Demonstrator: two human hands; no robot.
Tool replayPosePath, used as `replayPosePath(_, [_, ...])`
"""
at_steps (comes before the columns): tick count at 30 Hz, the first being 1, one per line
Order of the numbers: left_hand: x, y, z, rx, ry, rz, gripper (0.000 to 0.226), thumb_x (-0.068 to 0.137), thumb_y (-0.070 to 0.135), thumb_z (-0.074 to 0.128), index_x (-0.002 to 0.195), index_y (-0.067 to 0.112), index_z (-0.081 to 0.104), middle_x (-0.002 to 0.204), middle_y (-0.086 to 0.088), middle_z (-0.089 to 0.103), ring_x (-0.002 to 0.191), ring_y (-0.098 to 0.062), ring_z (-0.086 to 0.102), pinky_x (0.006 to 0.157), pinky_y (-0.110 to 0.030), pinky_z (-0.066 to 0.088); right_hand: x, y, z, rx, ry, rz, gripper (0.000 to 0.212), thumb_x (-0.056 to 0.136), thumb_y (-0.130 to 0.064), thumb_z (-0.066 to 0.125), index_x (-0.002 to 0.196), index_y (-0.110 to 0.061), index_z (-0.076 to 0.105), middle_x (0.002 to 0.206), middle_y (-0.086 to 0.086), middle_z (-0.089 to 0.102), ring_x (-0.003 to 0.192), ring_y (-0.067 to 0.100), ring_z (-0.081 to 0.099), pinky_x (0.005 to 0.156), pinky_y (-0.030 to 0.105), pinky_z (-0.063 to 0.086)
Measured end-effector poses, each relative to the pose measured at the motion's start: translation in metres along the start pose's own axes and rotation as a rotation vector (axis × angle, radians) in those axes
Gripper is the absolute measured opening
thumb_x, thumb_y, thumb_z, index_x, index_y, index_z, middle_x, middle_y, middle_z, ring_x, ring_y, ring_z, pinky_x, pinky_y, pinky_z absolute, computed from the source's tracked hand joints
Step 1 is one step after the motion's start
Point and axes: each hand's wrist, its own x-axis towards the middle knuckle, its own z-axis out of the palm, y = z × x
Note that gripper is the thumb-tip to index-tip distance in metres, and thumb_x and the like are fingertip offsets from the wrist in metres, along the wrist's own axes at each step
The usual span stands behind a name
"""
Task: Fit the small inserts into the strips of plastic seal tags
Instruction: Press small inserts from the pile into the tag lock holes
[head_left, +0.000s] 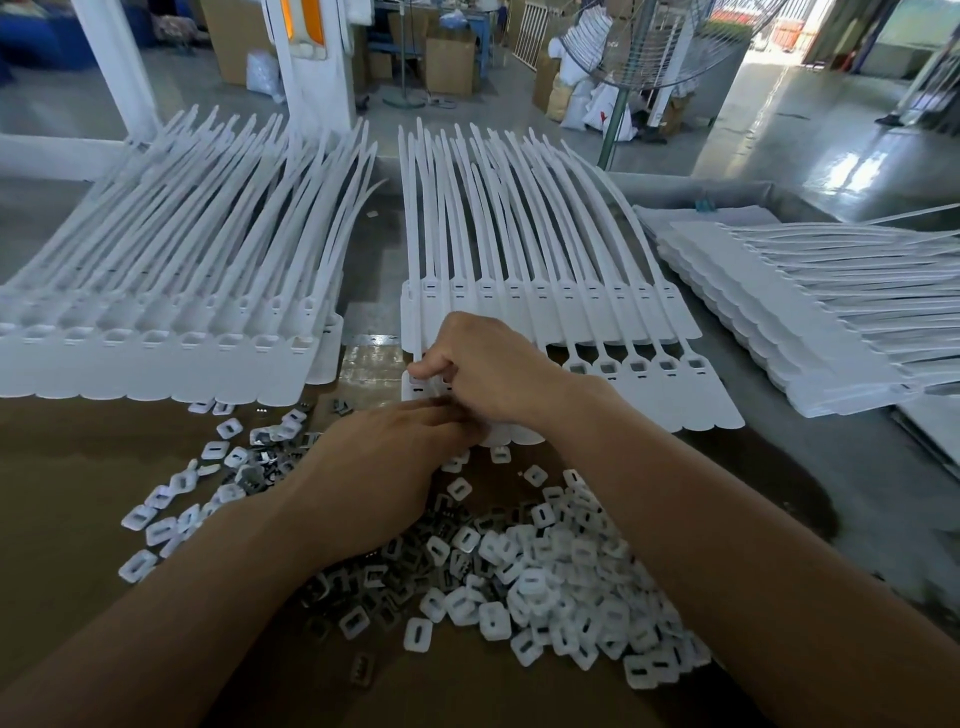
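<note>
A strip of white plastic seal tags (670, 389) lies in the middle of the table, its long tails pointing away from me. My right hand (483, 369) sits on the strip's left end, fingers curled down onto a tag head there, pinching at a socket. My left hand (384, 467) lies just below it, fingers reaching to the strip's near edge; its fingertips are hidden under my right hand. A heap of small white square inserts (566, 577) and dark metal clips (332, 587) spreads over the brown cardboard in front of me.
Another stack of tag strips (171, 353) lies at the left, and a further pile (810, 322) at the right, tails pointing right. Brown cardboard (78, 467) covers the near table. A standing fan (623, 67) and boxes are on the floor beyond.
</note>
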Motion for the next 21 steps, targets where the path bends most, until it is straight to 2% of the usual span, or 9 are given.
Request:
replayPosePath(2, [-0.004,0.0,0.0,-0.002,0.0,0.001,0.064,0.078,0.003,0.041,0.135,0.031,0.041,0.143,0.014,0.036,0.129,-0.004,0.035,0.092,-0.024,0.043,-0.002,0.002,-0.003,0.036,-0.004,0.006,0.035,0.088,0.001,0.048,0.112,-0.016,0.067,0.12,0.003,0.061,0.11,0.017,0.054,0.091,0.02,0.039])
replayPosePath(4, [-0.005,0.001,0.0,-0.007,0.006,0.004,0.064,0.077,0.002,0.042,0.134,0.029,0.042,0.143,0.013,0.037,0.131,-0.003,0.031,0.096,-0.024,0.04,-0.005,0.006,-0.007,0.06,-0.013,0.005,0.038,0.088,0.002,0.046,0.112,-0.017,0.068,0.119,0.002,0.062,0.109,0.014,0.054,0.085,0.016,0.036])
replayPosePath(9, [-0.002,0.001,0.0,-0.006,0.002,-0.002,0.062,0.078,0.002,0.042,0.134,0.028,0.042,0.141,0.013,0.04,0.129,-0.006,0.036,0.094,-0.029,0.044,-0.008,0.005,-0.007,-0.023,-0.053,-0.051,0.041,0.088,0.004,0.044,0.115,-0.016,0.066,0.117,0.001,0.059,0.108,0.016,0.052,0.092,0.024,0.041])
replayPosePath(12, [-0.001,0.001,0.0,-0.008,0.001,-0.007,0.062,0.076,0.001,0.042,0.133,0.027,0.045,0.138,0.011,0.044,0.124,-0.008,0.042,0.089,-0.03,0.047,-0.007,0.002,-0.006,-0.076,-0.062,-0.065,0.042,0.088,0.005,0.042,0.117,-0.016,0.064,0.092,-0.007,0.049,0.088,0.011,0.046,0.079,0.021,0.036])
replayPosePath(14, [0.0,0.0,0.001,0.003,0.006,-0.009,0.061,0.075,0.001,0.042,0.13,0.027,0.048,0.133,0.009,0.049,0.118,-0.01,0.047,0.082,-0.028,0.049,-0.006,0.001,-0.005,-0.095,-0.073,-0.068,0.04,0.089,0.005,0.043,0.115,-0.015,0.066,0.084,-0.01,0.04,0.084,0.009,0.044,0.077,0.022,0.037])
replayPosePath(15, [0.001,0.0,0.002,0.008,0.013,-0.01,0.061,0.075,0.001,0.042,0.13,0.028,0.048,0.131,0.009,0.051,0.117,-0.01,0.048,0.081,-0.027,0.048,-0.007,-0.001,-0.004,-0.1,-0.079,-0.07,0.039,0.089,0.004,0.043,0.114,-0.014,0.066,0.087,-0.008,0.044,0.087,0.011,0.048,0.078,0.024,0.04])
replayPosePath(18, [-0.001,-0.001,0.004,0.004,0.023,-0.015,0.061,0.076,0.003,0.04,0.131,0.028,0.048,0.13,0.01,0.051,0.118,-0.009,0.046,0.084,-0.027,0.048,-0.005,-0.004,-0.003,-0.09,-0.065,-0.05,0.036,0.089,0.001,0.044,0.111,-0.014,0.068,0.114,0.004,0.058,0.102,0.02,0.056,0.083,0.028,0.045])
replayPosePath(19, [-0.001,0.0,0.004,0.005,0.02,-0.015,0.06,0.076,0.003,0.039,0.131,0.028,0.048,0.131,0.01,0.051,0.118,-0.009,0.046,0.086,-0.028,0.048,-0.005,-0.004,-0.004,-0.087,-0.062,-0.044,0.035,0.089,0.0,0.044,0.112,-0.013,0.067,0.117,0.005,0.058,0.103,0.02,0.056,0.082,0.027,0.044])
replayPosePath(21, [-0.001,0.0,0.002,0.004,0.016,-0.013,0.061,0.076,0.003,0.041,0.131,0.028,0.047,0.133,0.011,0.049,0.12,-0.009,0.045,0.087,-0.03,0.048,-0.006,-0.003,-0.006,-0.067,-0.078,-0.044,0.036,0.089,0.001,0.044,0.113,-0.013,0.067,0.11,0.003,0.061,0.097,0.015,0.056,0.078,0.024,0.04])
